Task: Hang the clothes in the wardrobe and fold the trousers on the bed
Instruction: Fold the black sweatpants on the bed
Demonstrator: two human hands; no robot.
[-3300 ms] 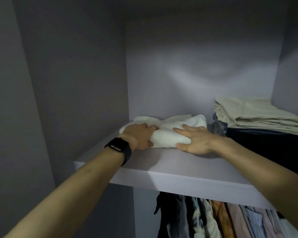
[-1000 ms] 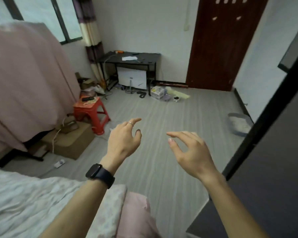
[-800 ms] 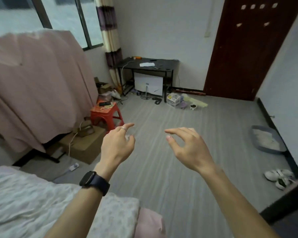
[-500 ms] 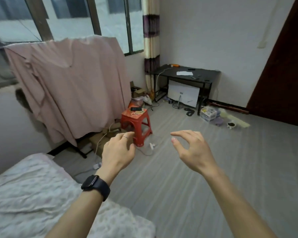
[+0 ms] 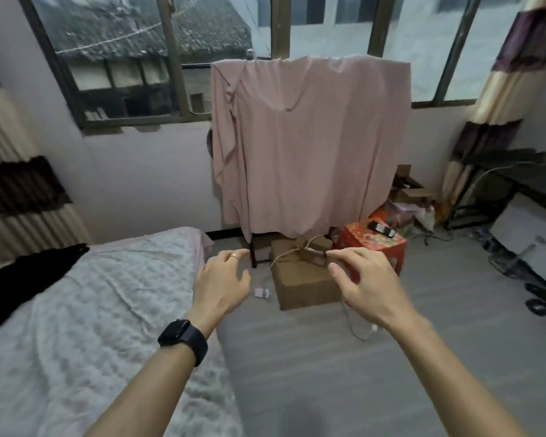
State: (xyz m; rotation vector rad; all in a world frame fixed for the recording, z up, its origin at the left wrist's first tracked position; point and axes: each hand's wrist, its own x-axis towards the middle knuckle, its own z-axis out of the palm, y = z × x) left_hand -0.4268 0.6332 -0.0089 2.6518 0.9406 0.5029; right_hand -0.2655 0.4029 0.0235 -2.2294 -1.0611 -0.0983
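1. Left hand point(image 5: 223, 285): raised in the air over the bed's corner, fingers loosely bent and spread, holding nothing. Ring point(image 5: 234, 255) on one finger, black watch point(image 5: 183, 337) on the wrist.
2. Right hand point(image 5: 364, 287): raised beside the left at the same height but apart from it, thumb and fingers relaxed in a loose curve, nothing in it.
3. Black garment point(image 5: 22, 279): lies flat on the bed point(image 5: 76, 326) at the far left, partly cut off by the frame edge, well apart from both hands. Cannot tell whether it is trousers.
4. Bed: white quilted cover, fills the lower left; the left forearm passes over its edge.
5. Pink garment point(image 5: 309, 146): draped over a rack in front of the window point(image 5: 171, 58), hanging down nearly to the floor point(image 5: 328, 373).
6. Brown box point(image 5: 300, 285): on the floor below the pink garment, behind the hands, with a cord point(image 5: 353, 326) trailing off it.
7. Red stool point(image 5: 371, 244): just right of the box, with a small dark object on top.
8. Black desk point(image 5: 517, 181): at the far right, beside a striped curtain point(image 5: 492, 121).
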